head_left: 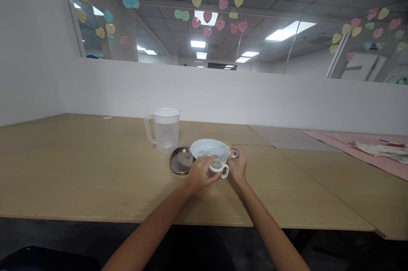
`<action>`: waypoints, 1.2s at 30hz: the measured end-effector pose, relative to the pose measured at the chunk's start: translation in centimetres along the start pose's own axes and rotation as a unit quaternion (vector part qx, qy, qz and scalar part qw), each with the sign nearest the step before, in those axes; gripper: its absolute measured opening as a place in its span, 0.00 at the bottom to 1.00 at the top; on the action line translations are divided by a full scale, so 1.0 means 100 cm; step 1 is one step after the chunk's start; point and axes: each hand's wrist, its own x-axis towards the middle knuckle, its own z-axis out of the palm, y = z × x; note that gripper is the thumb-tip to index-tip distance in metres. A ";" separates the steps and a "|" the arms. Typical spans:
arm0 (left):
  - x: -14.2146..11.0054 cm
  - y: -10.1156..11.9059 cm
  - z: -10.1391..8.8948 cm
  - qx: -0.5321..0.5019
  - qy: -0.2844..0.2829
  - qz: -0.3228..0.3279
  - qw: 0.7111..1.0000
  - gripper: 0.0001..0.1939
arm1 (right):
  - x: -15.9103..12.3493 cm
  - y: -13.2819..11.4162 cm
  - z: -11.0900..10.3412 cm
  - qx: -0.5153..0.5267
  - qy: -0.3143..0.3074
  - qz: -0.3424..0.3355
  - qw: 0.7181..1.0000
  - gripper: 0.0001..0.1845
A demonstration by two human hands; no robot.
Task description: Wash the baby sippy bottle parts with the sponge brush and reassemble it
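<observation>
Tabletop (95, 169): jar (216, 164) in left hand (199, 173)

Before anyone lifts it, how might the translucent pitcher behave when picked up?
The pitcher would probably feel heavy, since it seems mostly full of liquid. That liquid may slosh if pushed. Its handle sits on one side, so lifting there could tilt it.
</observation>
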 end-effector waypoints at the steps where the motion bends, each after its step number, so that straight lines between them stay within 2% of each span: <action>1: 0.000 0.000 0.000 0.000 0.001 0.001 1.000 0.25 | 0.000 0.001 0.000 0.003 -0.008 -0.009 1.000 0.17; 7: 0.000 0.000 0.000 0.000 -0.003 -0.002 1.000 0.25 | -0.002 -0.002 -0.003 -0.026 -0.042 -0.009 0.999 0.19; 11: -0.001 -0.001 0.001 0.000 -0.007 -0.006 1.000 0.26 | -0.001 -0.004 -0.004 -0.063 0.003 0.005 0.998 0.23; 13: -0.001 -0.002 0.001 0.002 -0.004 -0.012 1.000 0.28 | 0.000 -0.004 -0.004 -0.070 0.028 0.029 0.997 0.26; 15: -0.002 -0.002 0.002 0.004 0.004 -0.014 1.000 0.30 | 0.001 -0.002 -0.003 -0.056 0.029 0.061 0.996 0.29; 21: -0.003 -0.003 0.004 0.022 0.023 -0.025 0.999 0.34 | 0.001 0.007 0.000 -0.049 -0.017 0.067 0.996 0.34; 27: -0.003 -0.012 0.000 0.010 0.007 0.008 1.000 0.39 | 0.000 0.011 0.001 -0.082 -0.076 0.058 0.992 0.31; 30: -0.004 -0.020 -0.006 0.001 0.065 -0.001 0.998 0.37 | -0.001 0.015 0.002 -0.130 -0.081 0.041 0.987 0.25; 34: -0.006 -0.044 -0.018 0.054 0.216 -0.106 0.969 0.27 | -0.001 0.020 0.002 -0.177 -0.089 0.009 0.980 0.20; 36: -0.006 -0.064 -0.024 0.088 0.266 -0.158 0.947 0.24 | -0.001 0.021 0.002 -0.178 -0.098 -0.014 0.979 0.19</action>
